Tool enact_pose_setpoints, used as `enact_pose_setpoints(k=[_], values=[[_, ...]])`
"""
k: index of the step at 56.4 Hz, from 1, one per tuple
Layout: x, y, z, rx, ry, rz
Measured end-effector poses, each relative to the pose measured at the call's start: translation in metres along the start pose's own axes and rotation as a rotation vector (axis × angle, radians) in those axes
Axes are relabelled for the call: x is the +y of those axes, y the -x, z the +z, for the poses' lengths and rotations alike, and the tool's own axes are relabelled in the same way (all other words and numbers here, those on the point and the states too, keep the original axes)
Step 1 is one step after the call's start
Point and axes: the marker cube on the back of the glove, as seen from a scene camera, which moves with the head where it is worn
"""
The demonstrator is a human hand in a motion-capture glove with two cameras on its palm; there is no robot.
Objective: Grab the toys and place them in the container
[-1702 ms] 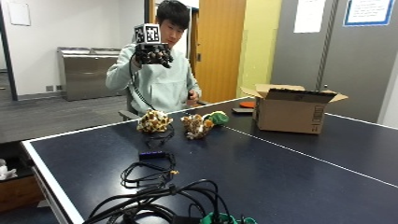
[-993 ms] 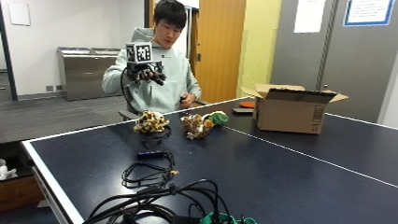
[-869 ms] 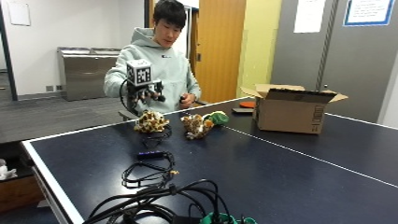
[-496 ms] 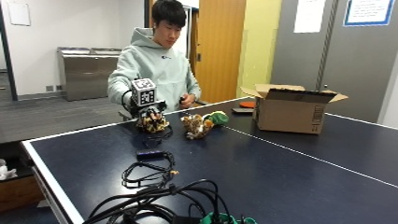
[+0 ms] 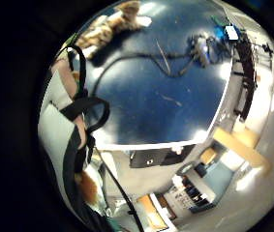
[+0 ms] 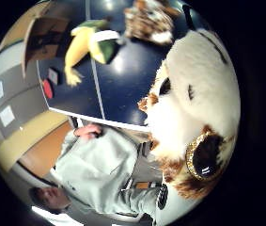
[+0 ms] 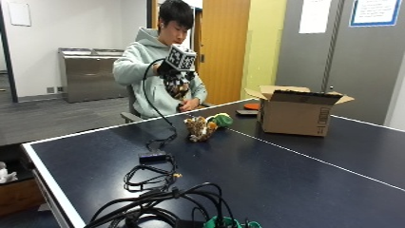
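Observation:
In the outside view my gloved right hand [image 7: 169,72] is raised in front of my chest and grips a brown and white plush toy [image 7: 178,87], which hangs below the fingers. That toy's white face with its gold-ringed eye [image 6: 193,122] lies close to the palm in the thumb side view. A second brown plush toy [image 7: 198,128] lies on the dark blue table [image 7: 329,185], touching a green and yellow plush toy [image 7: 221,119]. The open cardboard box [image 7: 296,113] stands to their right, flaps up.
Black cables [image 7: 155,204] and a small black adapter [image 7: 154,156] lie on the table's near left part. A red object [image 7: 252,106] and a dark flat thing [image 7: 243,112] lie beside the box. My bare left hand [image 7: 186,106] rests at the table's far edge.
My right hand came down from head height onto the left brown toy, took hold of it and lifted it off the table to chest height.

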Motion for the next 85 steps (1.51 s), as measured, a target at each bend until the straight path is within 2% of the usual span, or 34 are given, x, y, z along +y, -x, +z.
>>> enact_pose_setpoints(k=[8, 16, 21, 23, 26, 30, 33, 36, 41, 44, 47, 49, 53, 57, 61, 65, 67, 71, 74, 78, 85], values=[[0.01, 0.072, -0.08, 0.046, -0.083, -0.113], [-0.006, 0.114, -0.14, 0.098, -0.208, -0.174], [-0.014, 0.163, -0.179, 0.048, -0.285, -0.38], [-0.022, 0.178, -0.193, 0.048, -0.325, -0.411], [-0.039, 0.206, -0.213, 0.039, -0.376, -0.381], [-0.064, 0.251, -0.239, -0.065, -0.413, -0.459], [-0.091, 0.273, -0.25, -0.106, -0.461, -0.435], [-0.126, 0.283, -0.257, -0.169, -0.491, -0.29], [-0.212, 0.213, -0.25, 0.007, -0.582, -0.027], [-0.233, 0.216, -0.238, -0.002, -0.585, -0.042], [-0.235, 0.24, -0.229, -0.183, -0.493, -0.19], [-0.235, 0.253, -0.225, -0.326, -0.439, -0.239], [-0.221, 0.287, -0.214, -0.365, -0.459, -0.314], [-0.212, 0.29, -0.209, -0.275, -0.507, -0.267], [-0.213, 0.236, -0.213, -0.168, -0.536, -0.287], [-0.217, 0.173, -0.221, -0.048, -0.563, -0.217], [-0.206, 0.17, -0.224, -0.045, -0.569, -0.189], [-0.156, 0.206, -0.224, -0.123, -0.551, -0.304], [-0.139, 0.195, -0.223, -0.14, -0.528, -0.26], [-0.121, 0.164, -0.211, -0.083, -0.521, -0.337], [-0.107, 0.115, -0.176, -0.06, -0.492, -0.173]])
